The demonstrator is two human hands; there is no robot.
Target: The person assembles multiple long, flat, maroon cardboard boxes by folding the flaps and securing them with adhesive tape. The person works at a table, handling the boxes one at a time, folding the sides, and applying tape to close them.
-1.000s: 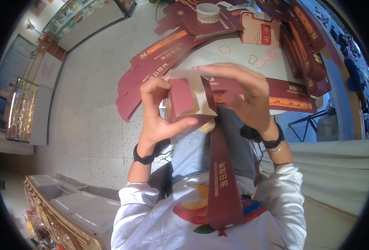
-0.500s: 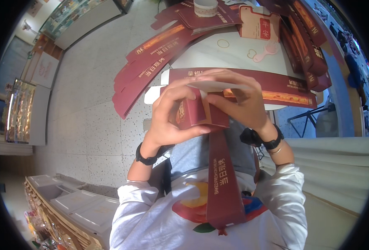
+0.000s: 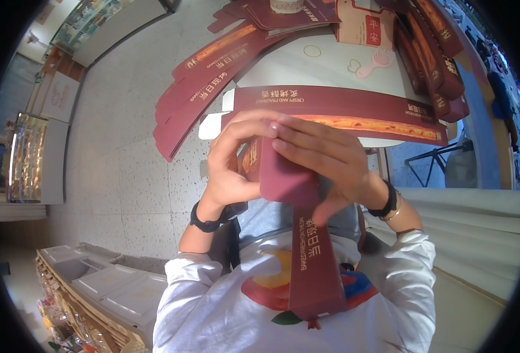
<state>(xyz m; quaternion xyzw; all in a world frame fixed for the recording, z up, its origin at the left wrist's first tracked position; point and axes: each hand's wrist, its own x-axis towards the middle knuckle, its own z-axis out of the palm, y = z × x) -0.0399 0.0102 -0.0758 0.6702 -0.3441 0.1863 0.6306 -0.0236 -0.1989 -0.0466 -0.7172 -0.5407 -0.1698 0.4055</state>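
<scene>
A maroon cardboard box (image 3: 292,176) is held in front of me, its end with a smooth, round-cornered flap facing up. My left hand (image 3: 230,159) is closed around the far and left sides of this box. My right hand (image 3: 333,156) lies over its end, fingers together and pressed on the flap, thumb down along the near right side. A long maroon box (image 3: 315,270) stands against my shirt just below; my hands hide whether the two touch. Behind my hands, a flat maroon carton (image 3: 377,115) with white end tabs lies along the table's near edge.
Folded maroon cartons (image 3: 213,82) are fanned out on the white table's (image 3: 283,67) left side, overhanging the edge. Assembled boxes (image 3: 442,76) are piled at the right. A pink comb-shaped item (image 3: 376,63), a beige box (image 3: 360,26) and a tape roll (image 3: 287,5) are farther back.
The raised end flap has been folded down over the box's end. My right hand has gone from pinching at the opening to lying flat across the flap. My left hand keeps its hold.
</scene>
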